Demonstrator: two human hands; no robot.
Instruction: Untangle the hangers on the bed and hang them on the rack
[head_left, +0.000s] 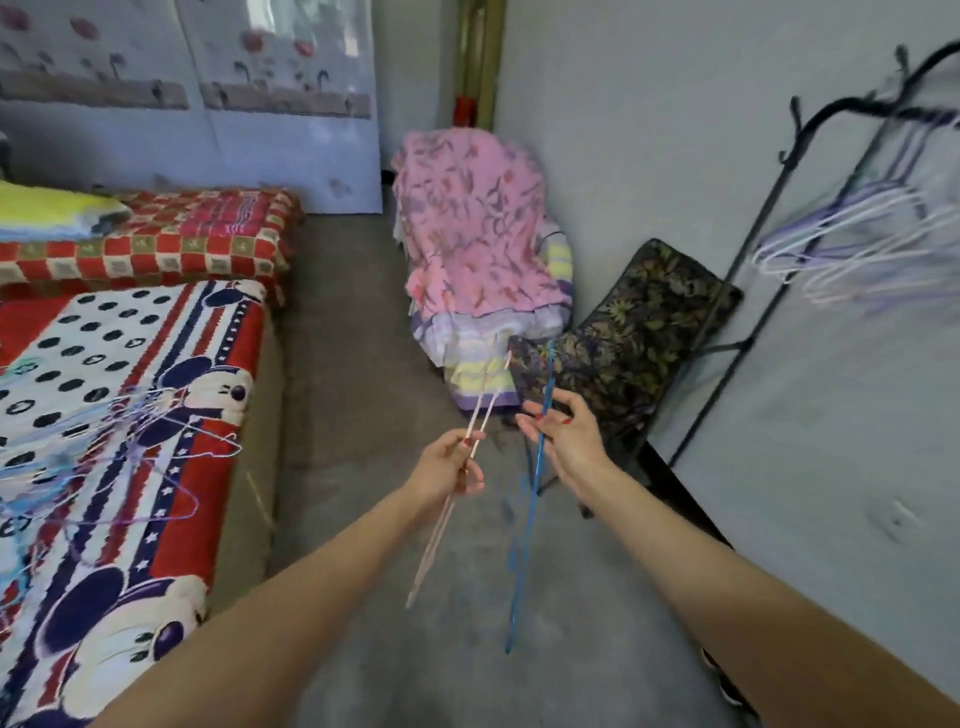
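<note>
We hold two hangers apart over the grey floor, mid-room, btwn bed and rack. Our left hand pinches a pale pink hanger w/ curled fingers and thumb; seen edge-on, it runs from near the chair at the far end down toward us. Our right hand grips a blue hanger, fingers curled round its thin frame, which hangs long and near-vertical below the hand. The two hangers do not touch.

At left, on the bed w/ its red, white and navy cartoon cover, lies a tangled pile of hangers in lilac, white and light blue, well apart from our hands. At far right, a black metal rack stands against the wall; a bunch of white and lilac hangers hangs from its top bar, blurred.

Straight ahead, a chair draped w/ a pink floral cloth and striped towels; beside it, a dark floral cushion leans on the wall. Far left, a second bed w/ a red checked cover and a yellow pillow.
</note>
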